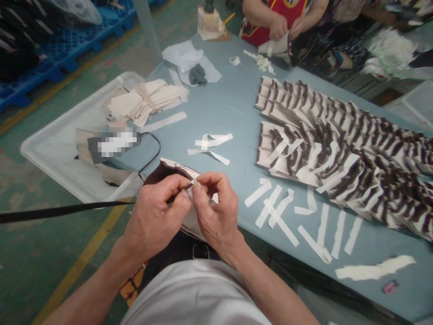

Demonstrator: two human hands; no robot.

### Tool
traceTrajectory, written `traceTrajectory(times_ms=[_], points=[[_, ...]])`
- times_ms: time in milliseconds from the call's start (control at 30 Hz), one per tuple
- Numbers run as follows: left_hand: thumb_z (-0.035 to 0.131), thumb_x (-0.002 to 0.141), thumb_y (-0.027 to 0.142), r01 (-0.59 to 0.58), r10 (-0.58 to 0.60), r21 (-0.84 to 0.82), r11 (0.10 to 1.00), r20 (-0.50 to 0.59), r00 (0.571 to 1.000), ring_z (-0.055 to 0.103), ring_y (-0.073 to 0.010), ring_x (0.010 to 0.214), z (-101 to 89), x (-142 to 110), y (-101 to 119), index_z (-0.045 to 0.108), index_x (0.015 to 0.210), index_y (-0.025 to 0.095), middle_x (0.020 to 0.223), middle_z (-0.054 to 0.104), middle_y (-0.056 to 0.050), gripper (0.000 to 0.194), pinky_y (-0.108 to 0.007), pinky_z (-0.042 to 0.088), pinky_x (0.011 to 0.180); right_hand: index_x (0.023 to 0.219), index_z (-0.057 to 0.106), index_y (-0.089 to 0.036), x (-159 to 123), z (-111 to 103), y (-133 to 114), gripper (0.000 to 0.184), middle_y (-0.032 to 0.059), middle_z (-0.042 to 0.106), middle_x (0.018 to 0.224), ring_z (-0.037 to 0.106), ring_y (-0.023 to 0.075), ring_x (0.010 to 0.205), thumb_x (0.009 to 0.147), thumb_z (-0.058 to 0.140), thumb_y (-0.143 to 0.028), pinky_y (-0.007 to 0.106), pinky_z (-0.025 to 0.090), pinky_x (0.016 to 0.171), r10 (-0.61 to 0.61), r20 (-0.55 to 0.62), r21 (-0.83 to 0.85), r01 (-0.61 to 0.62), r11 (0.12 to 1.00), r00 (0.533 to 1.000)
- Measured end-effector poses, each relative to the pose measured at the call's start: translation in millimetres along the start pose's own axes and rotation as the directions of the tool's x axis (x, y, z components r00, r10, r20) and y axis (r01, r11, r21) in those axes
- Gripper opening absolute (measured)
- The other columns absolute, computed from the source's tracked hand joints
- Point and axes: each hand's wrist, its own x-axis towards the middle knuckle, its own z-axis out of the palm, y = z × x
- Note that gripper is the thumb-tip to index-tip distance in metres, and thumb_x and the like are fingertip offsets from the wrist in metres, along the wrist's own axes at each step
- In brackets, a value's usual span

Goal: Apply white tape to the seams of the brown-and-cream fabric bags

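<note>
Close in, the left hand (158,212) and right hand (218,210) pinched tight, fingers (200,198) almost meeting at the brown-and-cream piece's (193,222) edge, its body spread between and beneath them; beyond, white strips (219,140) lay on the table (230,108)!

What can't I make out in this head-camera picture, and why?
All in the head view:
Held piece: pinched edge partly covered by the left hand and right hand.
Dark object: its face is pixelated.
Folded pieces: cut off by the right edge.
Pink item: too small and blurred to identify.
Co-worker: cut off by the top edge.
</note>
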Motion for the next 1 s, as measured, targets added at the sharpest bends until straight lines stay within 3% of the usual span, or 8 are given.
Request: traceTrajectory(times_ms=[200,433,533,667,767,867,933,1000], points=[[0.05,0.09,0.019,-0.12,0.138,0.125,0.985,-0.144,0.98,0.05,-0.0125,0.051,16.7,-7.0,-3.0,0.062,0.075,0.021,0.061,0.06,0.004,0.019,-0.027,0.036,0.052,0.106,0.064,-0.024,-0.3,4.3,-4.2,0.016,-0.0078,0.056,0.07,0.054,0.0149,0.062,0.098,0.061,-0.037,0.03,0.046,0.064,0.249,0.094,0.223,-0.265,0.938,0.964],[0.049,0.089,0.01,-0.214,0.243,0.147,0.966,-0.223,0.944,0.047,-0.0103,0.051,33.3,-7.8,-9.2,0.06,0.076,0.021,0.062,0.056,0.006,0.02,-0.024,0.037,0.053,0.11,0.061,-0.023,10.7,1.5,-6.2,0.017,-0.0057,0.055,0.077,0.055,0.0145,0.069,0.097,0.057,-0.034,0.029,0.046,0.067,0.295,0.141,0.249,-0.322,0.913,0.945],[0.048,0.089,0.011,-0.254,0.276,0.126,0.959,-0.205,0.939,0.054,-0.0121,0.057,30.5,-4.3,-12.6,0.061,0.077,0.021,0.067,0.062,0.003,0.02,-0.024,0.041,0.057,0.109,0.06,-0.023,21.7,-1.7,-4.5,0.021,-0.0067,0.052,0.073,0.05,0.0133,0.063,0.093,0.063,-0.037,0.027,0.044,0.06,0.362,0.294,0.339,-0.45,0.826,0.885],[0.049,0.09,0.016,-0.187,0.184,-0.03,0.982,-0.092,0.979,0.06,-0.0134,0.058,13.8,5.9,-11.6,0.063,0.078,0.021,0.068,0.067,0.003,0.019,-0.024,0.044,0.056,0.111,0.06,-0.022,38.6,-6.7,1.9,0.04,-0.0071,0.055,0.07,0.046,0.0119,0.057,0.091,0.074,-0.054,0.026,0.039,0.054,0.353,0.505,0.382,-0.571,0.727,0.788],[0.051,0.088,0.019,-0.127,0.127,-0.106,0.986,-0.006,0.992,0.061,-0.0141,0.059,-2.8,14.2,-8.2,0.065,0.076,0.022,0.067,0.069,0.003,0.019,-0.024,0.045,0.056,0.106,0.064,-0.021,49.4,-17.3,2.1,0.035,-0.0045,0.06,0.072,0.053,0.013,0.062,0.1,0.068,-0.056,0.027,0.047,0.062,0.247,0.411,0.399,-0.416,0.817,0.878],[0.053,0.089,0.022,-0.111,0.125,-0.172,0.979,0.073,0.989,0.058,-0.0136,0.057,-15.5,20.2,-3.2,0.065,0.074,0.022,0.066,0.067,0.003,0.019,-0.024,0.046,0.055,0.108,0.068,-0.022,59.2,-35.0,-5.9,0.024,0.0045,0.077,0.098,0.072,0.0186,0.093,0.107,0.062,-0.045,0.034,0.057,0.09,-0.022,0.249,0.33,-0.063,0.942,0.968],[0.054,0.089,0.022,-0.115,0.143,-0.196,0.974,0.133,0.981,0.055,-0.0127,0.056,-20.6,23.3,1.6,0.065,0.074,0.022,0.066,0.066,0.004,0.019,-0.023,0.045,0.054,0.116,0.07,-0.023,66.8,-46.7,-13.7,0.021,0.0083,0.079,0.12,0.073,0.0236,0.116,0.105,0.066,-0.04,0.039,0.053,0.106,-0.243,0.305,0.215,0.182,0.959,0.921],[0.054,0.09,0.022,-0.126,0.16,-0.189,0.974,0.178,0.971,0.053,-0.0118,0.055,-24.0,25.5,7.2,0.067,0.076,0.021,0.065,0.064,0.005,0.019,-0.022,0.043,0.052,0.123,0.069,-0.023,75.0,-54.7,-20.1,0.028,0.0103,0.078,0.13,0.07,0.0279,0.128,0.1,0.071,-0.039,0.043,0.049,0.114,-0.412,0.45,0.126,0.401,0.907,0.792]])
